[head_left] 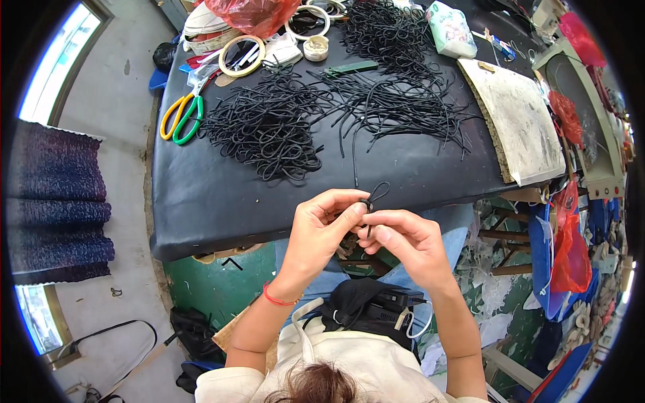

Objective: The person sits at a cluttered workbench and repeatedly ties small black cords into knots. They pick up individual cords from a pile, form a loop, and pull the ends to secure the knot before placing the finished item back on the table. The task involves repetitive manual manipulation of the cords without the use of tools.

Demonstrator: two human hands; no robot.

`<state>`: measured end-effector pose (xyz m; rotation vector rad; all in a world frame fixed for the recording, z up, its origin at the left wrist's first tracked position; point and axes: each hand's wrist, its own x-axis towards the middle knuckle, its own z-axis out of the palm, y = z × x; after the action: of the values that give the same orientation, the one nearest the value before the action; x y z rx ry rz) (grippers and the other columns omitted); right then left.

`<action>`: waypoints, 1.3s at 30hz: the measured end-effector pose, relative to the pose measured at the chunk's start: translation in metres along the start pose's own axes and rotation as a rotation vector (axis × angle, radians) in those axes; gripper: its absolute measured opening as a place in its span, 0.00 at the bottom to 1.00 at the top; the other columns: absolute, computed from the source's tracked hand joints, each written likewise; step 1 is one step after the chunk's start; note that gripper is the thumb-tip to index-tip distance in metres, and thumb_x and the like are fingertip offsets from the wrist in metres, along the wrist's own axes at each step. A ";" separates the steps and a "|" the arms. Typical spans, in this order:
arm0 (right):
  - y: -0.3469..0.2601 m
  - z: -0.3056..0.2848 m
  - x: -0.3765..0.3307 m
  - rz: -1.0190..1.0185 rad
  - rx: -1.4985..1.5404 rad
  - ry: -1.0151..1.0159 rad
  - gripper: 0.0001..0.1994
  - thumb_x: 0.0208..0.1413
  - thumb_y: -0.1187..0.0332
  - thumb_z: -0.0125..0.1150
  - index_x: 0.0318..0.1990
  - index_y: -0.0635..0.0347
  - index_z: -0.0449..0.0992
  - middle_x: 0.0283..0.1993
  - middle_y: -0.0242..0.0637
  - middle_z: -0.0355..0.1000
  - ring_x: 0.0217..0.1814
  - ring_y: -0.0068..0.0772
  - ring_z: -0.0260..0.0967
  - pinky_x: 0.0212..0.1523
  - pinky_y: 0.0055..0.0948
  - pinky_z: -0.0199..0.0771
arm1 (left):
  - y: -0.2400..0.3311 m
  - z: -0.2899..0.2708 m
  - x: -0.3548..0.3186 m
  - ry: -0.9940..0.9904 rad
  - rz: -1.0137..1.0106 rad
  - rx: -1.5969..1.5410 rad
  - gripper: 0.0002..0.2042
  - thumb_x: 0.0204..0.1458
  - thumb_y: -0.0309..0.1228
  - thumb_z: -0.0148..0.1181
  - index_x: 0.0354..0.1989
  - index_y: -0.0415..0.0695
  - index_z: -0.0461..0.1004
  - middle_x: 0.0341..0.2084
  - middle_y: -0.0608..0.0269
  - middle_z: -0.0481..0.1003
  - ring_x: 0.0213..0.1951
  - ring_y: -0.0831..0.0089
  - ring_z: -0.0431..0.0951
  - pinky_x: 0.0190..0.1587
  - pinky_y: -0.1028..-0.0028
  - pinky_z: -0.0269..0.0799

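My left hand (327, 221) pinches a thin black cord (381, 191), whose small loop sticks up past the fingertips. Close against it, my right hand (408, 243) has thumb and forefinger closed on the lower part of the same cord. Both hands are just off the near edge of the black-covered table (222, 218). A tangled heap of looped black cords (269, 127) lies on the table beyond my left hand. Straighter black cord pieces (396, 111) are spread to its right, and another dark pile (386, 33) is farther back. My fingers hide the cord's middle.
Scissors with a yellow and a green handle (183, 119) lie at the table's left. Tape rolls (242, 56), a small round tub (316, 48) and a red plastic bag (252, 15) are behind. A stained pale board (517, 121) and a tissue pack (451, 30) stand right.
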<state>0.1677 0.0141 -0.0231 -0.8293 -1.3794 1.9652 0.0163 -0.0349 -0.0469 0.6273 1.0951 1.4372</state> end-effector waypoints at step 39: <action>0.007 -0.029 0.009 0.294 -0.130 0.237 0.14 0.56 0.59 0.55 0.27 0.61 0.70 0.26 0.26 0.67 0.24 0.13 0.58 0.24 0.15 0.59 | 0.018 -0.001 -0.009 -0.257 0.001 0.617 0.10 0.47 0.28 0.60 0.35 0.34 0.74 0.23 0.61 0.74 0.23 0.82 0.70 0.25 0.78 0.66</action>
<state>0.1837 0.0361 -0.0393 -1.3461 -1.3130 1.9251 0.0086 -0.0420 -0.0293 1.2110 1.3292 0.9695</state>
